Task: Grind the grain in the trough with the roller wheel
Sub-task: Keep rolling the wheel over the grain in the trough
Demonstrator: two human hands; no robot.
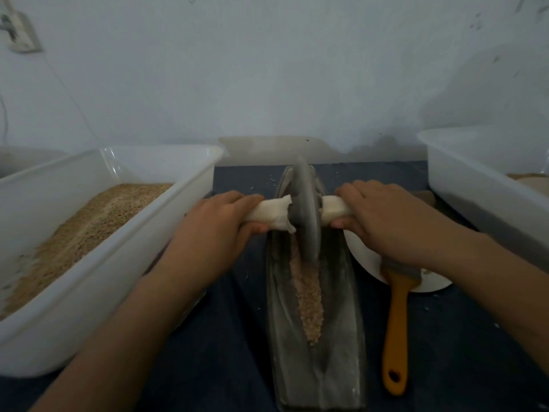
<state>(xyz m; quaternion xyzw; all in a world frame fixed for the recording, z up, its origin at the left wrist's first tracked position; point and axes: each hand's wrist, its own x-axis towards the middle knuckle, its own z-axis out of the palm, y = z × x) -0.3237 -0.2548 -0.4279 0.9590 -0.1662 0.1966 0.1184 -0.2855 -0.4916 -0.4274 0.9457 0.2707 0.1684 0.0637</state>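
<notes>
I am gripping the wrapped axle with my left hand (219,221) and right hand (383,217), pressing evenly so the wheel (306,212) is tracking the grain (309,295) in the trough (341,322).

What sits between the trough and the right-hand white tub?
Head view: an orange-handled brush lying partly on a white plate, between trough and tub.

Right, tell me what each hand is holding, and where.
Both grip the grey metal roller wheel by its cloth-wrapped axle handles: left hand on the left end, right hand on the right.
</notes>
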